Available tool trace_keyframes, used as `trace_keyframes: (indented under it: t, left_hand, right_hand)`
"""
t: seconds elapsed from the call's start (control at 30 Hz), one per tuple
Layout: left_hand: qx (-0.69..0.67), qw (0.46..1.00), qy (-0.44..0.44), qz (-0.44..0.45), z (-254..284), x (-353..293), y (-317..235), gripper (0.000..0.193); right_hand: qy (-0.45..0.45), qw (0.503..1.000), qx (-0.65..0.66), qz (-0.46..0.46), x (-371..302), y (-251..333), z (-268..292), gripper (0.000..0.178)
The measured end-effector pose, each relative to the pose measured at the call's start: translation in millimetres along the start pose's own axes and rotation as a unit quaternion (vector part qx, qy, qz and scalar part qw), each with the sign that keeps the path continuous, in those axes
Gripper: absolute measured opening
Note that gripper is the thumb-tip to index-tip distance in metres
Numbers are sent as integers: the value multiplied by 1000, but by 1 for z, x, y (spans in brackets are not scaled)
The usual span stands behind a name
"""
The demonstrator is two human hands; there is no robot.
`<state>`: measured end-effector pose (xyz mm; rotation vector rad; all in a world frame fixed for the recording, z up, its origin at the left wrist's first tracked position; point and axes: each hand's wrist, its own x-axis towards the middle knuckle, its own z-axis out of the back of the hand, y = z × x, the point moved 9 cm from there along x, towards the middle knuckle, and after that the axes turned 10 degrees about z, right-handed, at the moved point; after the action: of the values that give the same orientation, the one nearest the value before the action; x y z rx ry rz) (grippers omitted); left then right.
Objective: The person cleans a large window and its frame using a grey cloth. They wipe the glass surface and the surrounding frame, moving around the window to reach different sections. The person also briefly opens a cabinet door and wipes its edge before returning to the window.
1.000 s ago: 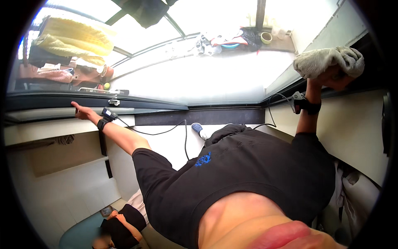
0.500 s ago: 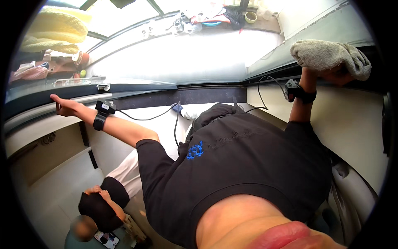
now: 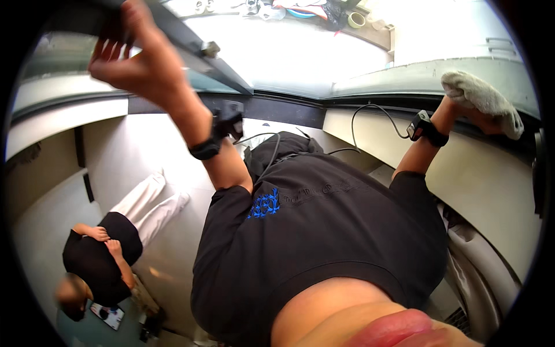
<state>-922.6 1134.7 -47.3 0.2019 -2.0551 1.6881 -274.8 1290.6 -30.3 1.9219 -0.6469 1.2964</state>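
Note:
My left hand is raised at the upper left, slightly blurred. Its thumb and fingers wrap round the edge of a dark-framed glass panel, which carries a small metal latch. At the far right, a pale grey cloth covers much of my right hand. That hand grips the cloth beside a second glass pane, above a dark frame. Whether the cloth touches the glass I cannot tell. A black device is strapped to each wrist, with a cable running from it.
A person in a black top and pale trousers is at the lower left, hands together, by a table. Past the opening, shoes, bags and a pot line a ledge. A grey curtain hangs at the lower right.
My left hand has risen and come rightward with the panel, which now stands at a steeper angle. My right hand and the cloth sit slightly lower and farther right; the view has shifted.

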Motion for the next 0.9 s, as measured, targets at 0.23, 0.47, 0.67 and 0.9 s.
trace_keyframes:
  t: [0.23,0.47,0.67,0.9]
  left_hand:
    - [44,969,174,-170,-15,-86,-39,67]
    - [-72,884,422,-188,-11,-79,-45,61]
    - [-123,887,418,-156,27,14,16,28]
    - [44,958,245,-143,117,199,89,23]
  right_hand:
    - [13,1000,2,25,14,74,16,23]
    - [46,989,117,79,-60,280,-54,23]
    - [69,974,179,117,-119,424,-134,30]
    - [78,973,184,118,-182,504,-196,34]
